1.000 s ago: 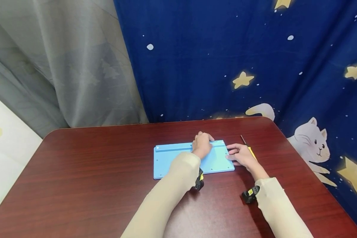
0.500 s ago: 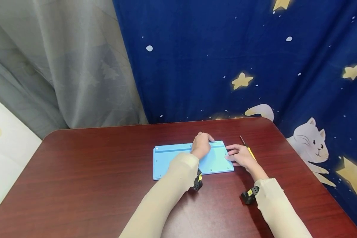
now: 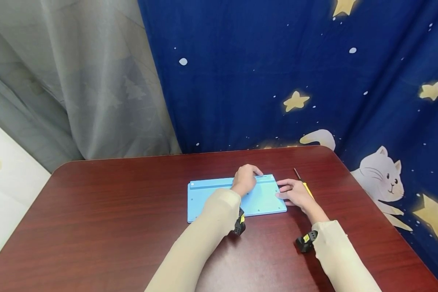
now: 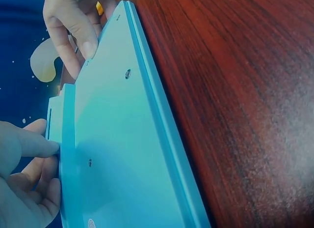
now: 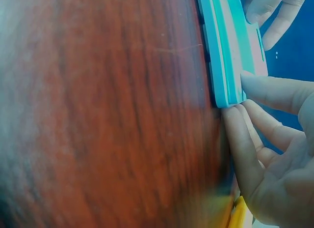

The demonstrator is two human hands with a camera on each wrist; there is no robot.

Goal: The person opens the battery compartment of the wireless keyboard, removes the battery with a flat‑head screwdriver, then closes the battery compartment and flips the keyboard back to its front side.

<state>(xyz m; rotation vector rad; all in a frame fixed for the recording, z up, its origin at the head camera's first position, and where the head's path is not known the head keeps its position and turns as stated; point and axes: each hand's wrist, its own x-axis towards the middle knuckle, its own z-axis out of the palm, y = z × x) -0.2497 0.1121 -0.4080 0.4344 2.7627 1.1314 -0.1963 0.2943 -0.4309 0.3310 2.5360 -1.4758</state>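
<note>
Toward the counter's (image 3: 95,223) far right, both hands pinch one light-blue panel (image 3: 266,198).
It lies flat, long axis running left to right, raised ridge (image 3: 211,183) along its far side; neither hand is nearer, since both touch it. The right hand (image 3: 296,193) meets the right short edge side-on, its grip nearly closed, thumb on the face, fingers against the end. The left hand (image 3: 245,179) reaches over the panel, thumb on the ridge, fingers curled behind the far edge. Just beyond the right hand lies a yellow-handled tool (image 3: 307,188).
</note>
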